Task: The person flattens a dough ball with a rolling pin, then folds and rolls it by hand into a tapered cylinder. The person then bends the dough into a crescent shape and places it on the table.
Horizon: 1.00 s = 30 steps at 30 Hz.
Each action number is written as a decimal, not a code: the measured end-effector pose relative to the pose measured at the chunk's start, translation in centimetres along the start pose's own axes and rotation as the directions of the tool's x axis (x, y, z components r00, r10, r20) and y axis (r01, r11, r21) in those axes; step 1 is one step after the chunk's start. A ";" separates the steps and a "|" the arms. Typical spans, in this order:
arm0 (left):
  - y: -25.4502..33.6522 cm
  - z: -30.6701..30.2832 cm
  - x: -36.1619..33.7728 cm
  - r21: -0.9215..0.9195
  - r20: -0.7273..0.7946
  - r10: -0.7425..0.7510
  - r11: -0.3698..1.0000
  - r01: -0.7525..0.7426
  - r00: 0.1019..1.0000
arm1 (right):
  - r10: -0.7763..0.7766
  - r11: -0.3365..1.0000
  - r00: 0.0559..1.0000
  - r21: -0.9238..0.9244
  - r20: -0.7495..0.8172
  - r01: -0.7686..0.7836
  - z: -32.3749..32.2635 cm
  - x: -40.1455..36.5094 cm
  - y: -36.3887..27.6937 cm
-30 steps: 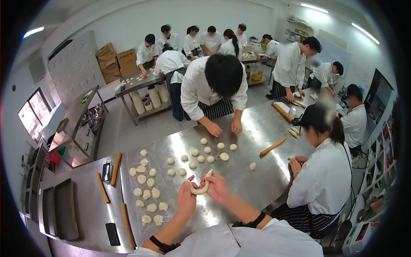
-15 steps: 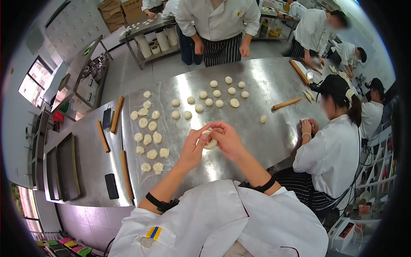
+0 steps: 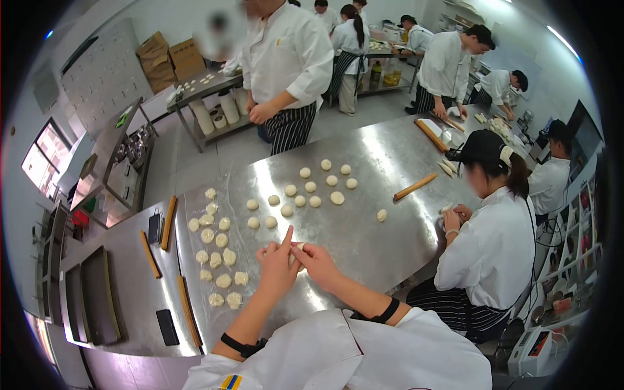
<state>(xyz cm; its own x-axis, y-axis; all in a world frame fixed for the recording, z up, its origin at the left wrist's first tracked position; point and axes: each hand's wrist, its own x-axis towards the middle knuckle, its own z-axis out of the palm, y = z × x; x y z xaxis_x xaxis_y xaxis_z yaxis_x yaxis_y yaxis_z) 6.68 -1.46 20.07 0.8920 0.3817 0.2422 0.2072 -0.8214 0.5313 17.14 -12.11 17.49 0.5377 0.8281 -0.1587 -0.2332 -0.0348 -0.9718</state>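
Note:
Above the steel table, my left hand and my right hand meet around a piece of dough, mostly hidden by the fingers. The left index finger points up and away while its other fingers curl at the dough. My right thumb and fingers press against the dough from the other side. Just beyond lie several smooth white dough balls in loose rows. To the left, several rougher dough lumps sit under clear plastic film.
At left are rolling pins, a phone and dark baking trays. Another rolling pin and a lone dough piece lie right. A co-worker works close on the right; another person stands across the table.
My view has tilted upward, so the table sits lower in the picture. My left index finger has straightened away from the dough. The person across has turned and shifted left.

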 end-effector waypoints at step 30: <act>-2.3 -0.1 -1.2 -0.862 0.395 -0.128 0.289 0.416 0.910 | -0.245 0.967 0.962 0.102 0.121 0.233 -3.7 -0.2 0.2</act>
<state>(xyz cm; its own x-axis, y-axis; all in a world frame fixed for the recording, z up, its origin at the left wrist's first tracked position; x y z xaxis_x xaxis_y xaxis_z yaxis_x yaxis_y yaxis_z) 5.11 0.02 18.68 0.9436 0.2849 -0.1687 0.0842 0.2864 0.9544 19.98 -14.33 16.71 0.4763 0.8729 0.1062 -0.1828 0.2164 -0.9590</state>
